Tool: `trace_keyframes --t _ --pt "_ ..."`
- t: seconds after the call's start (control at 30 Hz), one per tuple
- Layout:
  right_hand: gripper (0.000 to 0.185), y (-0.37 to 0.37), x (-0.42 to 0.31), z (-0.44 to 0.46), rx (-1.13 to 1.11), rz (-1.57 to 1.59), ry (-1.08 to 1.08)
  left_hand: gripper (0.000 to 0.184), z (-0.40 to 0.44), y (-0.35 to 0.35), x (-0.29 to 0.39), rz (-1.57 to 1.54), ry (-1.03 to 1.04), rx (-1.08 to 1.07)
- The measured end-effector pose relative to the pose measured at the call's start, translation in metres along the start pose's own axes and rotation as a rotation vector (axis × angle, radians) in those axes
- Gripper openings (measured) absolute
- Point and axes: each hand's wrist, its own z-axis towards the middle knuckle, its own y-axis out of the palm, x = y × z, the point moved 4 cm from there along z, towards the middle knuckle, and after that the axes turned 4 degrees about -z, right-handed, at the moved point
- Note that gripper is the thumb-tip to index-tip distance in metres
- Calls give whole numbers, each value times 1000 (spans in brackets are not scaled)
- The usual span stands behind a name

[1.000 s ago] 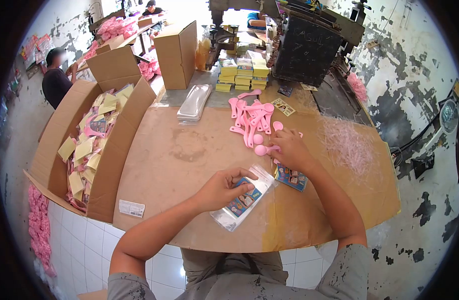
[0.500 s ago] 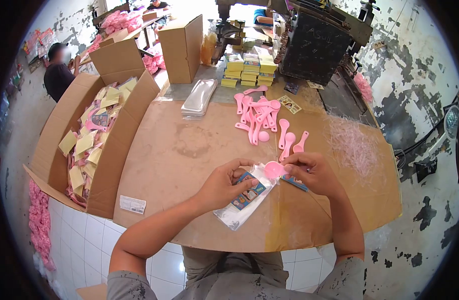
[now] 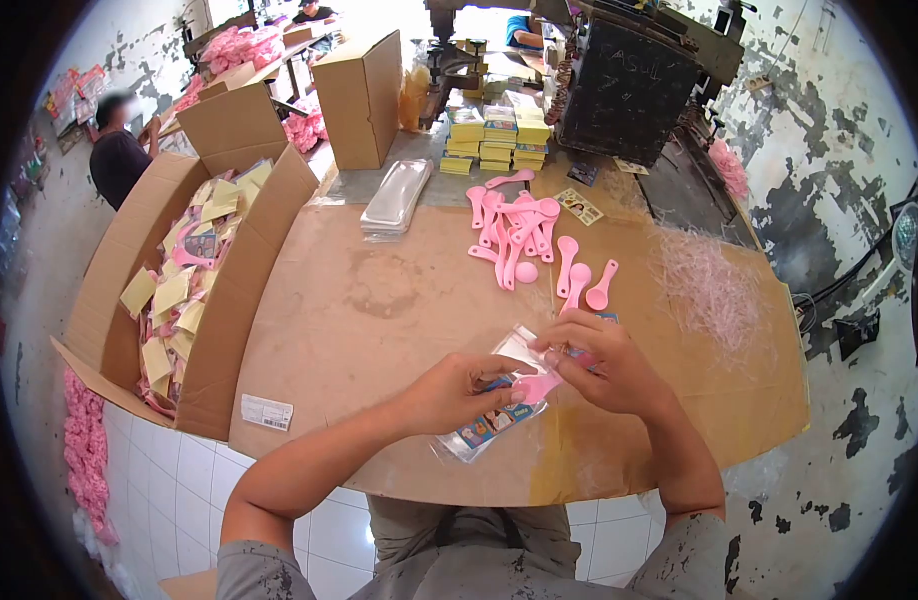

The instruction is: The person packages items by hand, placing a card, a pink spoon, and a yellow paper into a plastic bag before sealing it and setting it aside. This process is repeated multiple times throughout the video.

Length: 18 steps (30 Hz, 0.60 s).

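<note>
My left hand [image 3: 459, 393] is closed with its thumb on a pink measuring spoon [image 3: 535, 387], at its bowl. Beneath that thumb lies a clear plastic bag [image 3: 465, 447] with a blue printed card [image 3: 489, 424] showing through it. My right hand [image 3: 607, 368] is closed, its thumb and fingertips drawn together at the bag's upper right edge. Its fingers and palm cover the spoon's handle end, so what exactly they pinch is hidden. More pink spoons [image 3: 519, 225] lie in a loose pile beyond both hands.
An open carton [image 3: 214, 345] full of pink and yellow packed pieces stands left. Clear bags [image 3: 396, 197] lie stacked behind, near yellow-edged card stacks [image 3: 499, 140]. Shredded plastic strands [image 3: 714, 285] lie right. A dark machine [image 3: 629, 95] stands at the back. A person [image 3: 122, 150] is far left.
The pink spoon has come down and left onto the card and bag, under my left thumb. My right fingers have moved from its handle towards the bag's edge.
</note>
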Motion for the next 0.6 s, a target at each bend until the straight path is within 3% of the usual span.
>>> trace_keyframes --t 0.1,0.2,0.3,0.43,0.6 --pt "44 16 -12 3 -9 125 -213 30 7 3 -19 -26 134 -33" --pt "59 44 -22 -1 -223 533 -159 32 8 8 -6 -182 394 -104" --pt "64 28 -11 7 -203 1105 -148 37 0 1 0 -343 95 -198" --pt "44 -4 -11 2 -121 445 -217 43 -4 -7 2 -452 84 -247" --pt "18 -5 -36 7 -79 324 -306 45 -1 -4 -6 -485 120 -291"
